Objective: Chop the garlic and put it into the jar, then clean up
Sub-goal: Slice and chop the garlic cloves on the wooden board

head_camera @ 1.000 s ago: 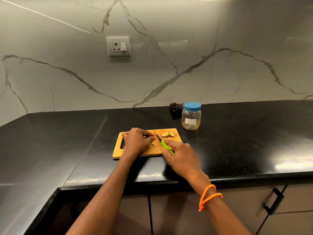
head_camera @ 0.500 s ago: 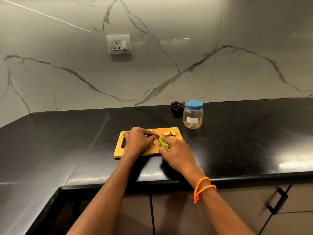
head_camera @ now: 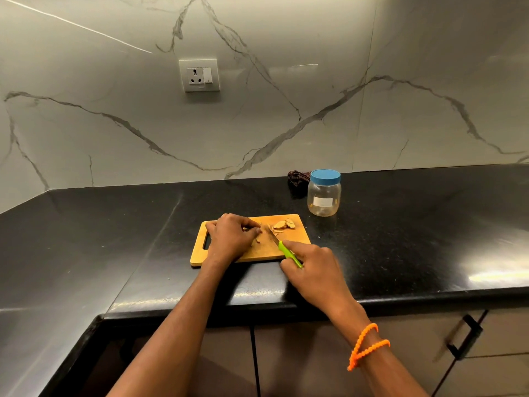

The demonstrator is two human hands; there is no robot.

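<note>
A small wooden cutting board (head_camera: 297, 239) lies on the black counter. Several cut garlic pieces (head_camera: 283, 224) sit near its far edge. My left hand (head_camera: 232, 237) rests on the board with curled fingers pinching a garlic piece at its fingertips. My right hand (head_camera: 312, 267) grips the green handle of a small knife (head_camera: 282, 247), whose blade points toward my left fingertips. A clear jar (head_camera: 324, 196) with a blue lid on stands upright behind the board to the right.
A dark crumpled object (head_camera: 297, 179) lies behind the jar against the marble wall. A wall socket (head_camera: 199, 75) is mounted above. The black counter (head_camera: 415, 224) ends in a front edge below my wrists, with cabinet doors and a black handle (head_camera: 465, 336) underneath.
My right hand has drawn back toward the front right with the knife, so more of the blade and handle shows. My left hand stays on the board.
</note>
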